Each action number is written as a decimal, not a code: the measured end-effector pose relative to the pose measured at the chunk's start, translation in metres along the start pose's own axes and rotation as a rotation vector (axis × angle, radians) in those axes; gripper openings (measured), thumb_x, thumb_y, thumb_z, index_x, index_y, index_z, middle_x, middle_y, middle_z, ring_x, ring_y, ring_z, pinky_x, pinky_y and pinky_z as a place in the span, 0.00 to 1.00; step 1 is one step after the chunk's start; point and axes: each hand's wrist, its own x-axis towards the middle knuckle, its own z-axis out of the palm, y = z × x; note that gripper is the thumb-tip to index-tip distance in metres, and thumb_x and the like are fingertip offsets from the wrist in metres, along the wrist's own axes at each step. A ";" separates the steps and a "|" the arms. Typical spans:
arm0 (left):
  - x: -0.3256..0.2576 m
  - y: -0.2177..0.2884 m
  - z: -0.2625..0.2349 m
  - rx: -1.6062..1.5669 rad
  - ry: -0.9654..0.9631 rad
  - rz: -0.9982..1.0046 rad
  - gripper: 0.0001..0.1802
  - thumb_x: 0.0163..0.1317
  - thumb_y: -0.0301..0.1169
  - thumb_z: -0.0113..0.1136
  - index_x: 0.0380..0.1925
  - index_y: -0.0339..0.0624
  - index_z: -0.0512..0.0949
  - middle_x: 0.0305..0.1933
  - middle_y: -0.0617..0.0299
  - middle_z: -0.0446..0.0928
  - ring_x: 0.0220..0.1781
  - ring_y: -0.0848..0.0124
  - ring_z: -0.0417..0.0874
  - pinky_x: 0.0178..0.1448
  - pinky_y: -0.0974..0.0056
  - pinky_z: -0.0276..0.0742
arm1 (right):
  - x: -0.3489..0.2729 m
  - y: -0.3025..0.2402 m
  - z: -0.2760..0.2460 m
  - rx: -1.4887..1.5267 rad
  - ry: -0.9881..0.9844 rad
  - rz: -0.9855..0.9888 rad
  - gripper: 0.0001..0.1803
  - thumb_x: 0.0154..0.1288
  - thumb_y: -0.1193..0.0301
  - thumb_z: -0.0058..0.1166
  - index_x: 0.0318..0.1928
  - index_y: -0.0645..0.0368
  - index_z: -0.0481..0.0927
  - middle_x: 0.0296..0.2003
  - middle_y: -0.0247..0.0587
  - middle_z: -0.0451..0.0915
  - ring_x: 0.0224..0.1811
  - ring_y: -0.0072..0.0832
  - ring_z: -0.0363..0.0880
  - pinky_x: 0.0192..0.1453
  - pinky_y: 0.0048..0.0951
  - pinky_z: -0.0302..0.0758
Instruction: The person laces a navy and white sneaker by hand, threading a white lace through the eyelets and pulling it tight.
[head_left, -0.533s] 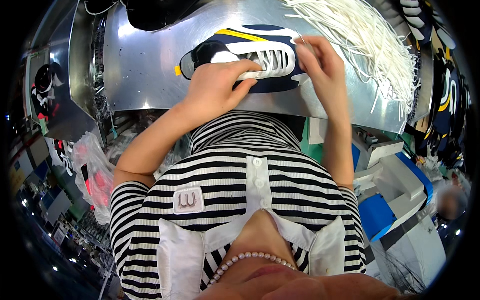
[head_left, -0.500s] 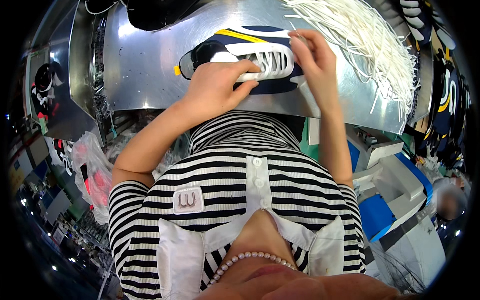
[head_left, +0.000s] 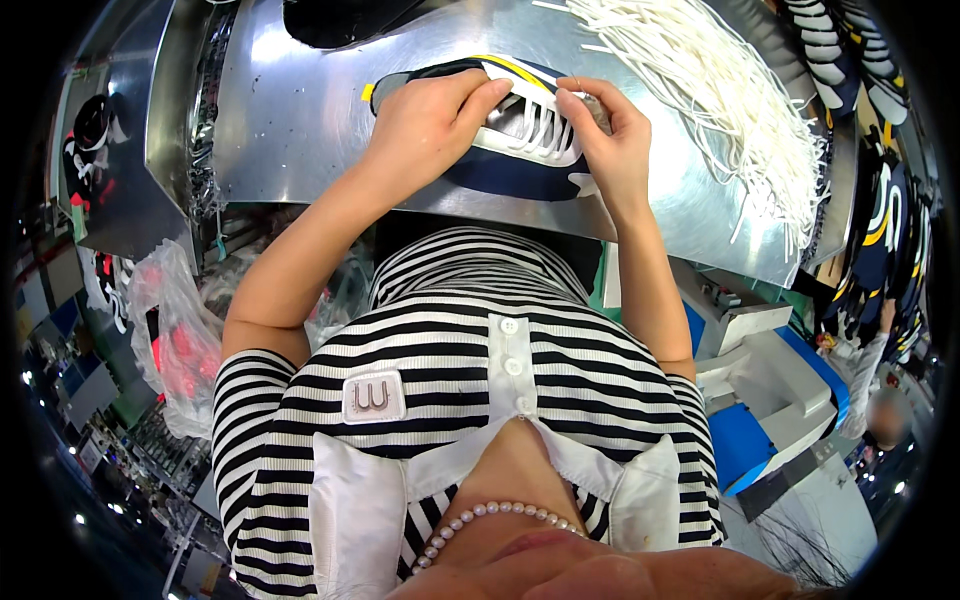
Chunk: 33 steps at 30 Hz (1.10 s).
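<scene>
Shoe upper [head_left: 505, 172] beneath left hand [head_left: 425, 118]

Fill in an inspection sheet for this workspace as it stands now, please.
Surface: metal tabletop, shiny, with glare toward the upper left.
Job's things: navy, white and yellow shoe upper with white lacing across its opening.
Clutter: heap of loose white laces at right; dark item at the far edge, partly out of frame.
Hands: left hand pinches the upper's opening edge; right hand is at its toe end, grip unclear.
Cables: nothing seen.
Surroundings: clear plastic bag at left; grey-and-blue machine and more shoe parts at right.
</scene>
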 end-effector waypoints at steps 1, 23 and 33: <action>-0.001 -0.001 0.002 0.026 0.011 0.037 0.16 0.70 0.42 0.55 0.37 0.42 0.83 0.24 0.54 0.80 0.26 0.55 0.81 0.32 0.55 0.73 | 0.001 -0.001 0.000 -0.032 -0.035 -0.051 0.12 0.63 0.69 0.65 0.45 0.59 0.85 0.28 0.36 0.85 0.27 0.14 0.77 0.33 0.19 0.73; -0.006 -0.023 0.000 0.105 0.276 0.607 0.08 0.58 0.30 0.66 0.37 0.43 0.83 0.26 0.57 0.80 0.29 0.58 0.81 0.34 0.57 0.73 | 0.000 0.009 -0.003 -0.103 -0.251 -0.039 0.07 0.59 0.74 0.61 0.37 0.63 0.80 0.21 0.29 0.76 0.25 0.12 0.70 0.31 0.19 0.69; -0.097 -0.045 0.009 -1.677 0.033 -0.502 0.31 0.67 0.30 0.63 0.67 0.35 0.64 0.66 0.51 0.72 0.65 0.61 0.75 0.68 0.55 0.72 | 0.023 -0.010 0.043 0.350 -0.367 0.224 0.06 0.72 0.69 0.56 0.42 0.58 0.76 0.24 0.24 0.72 0.23 0.12 0.64 0.27 0.16 0.60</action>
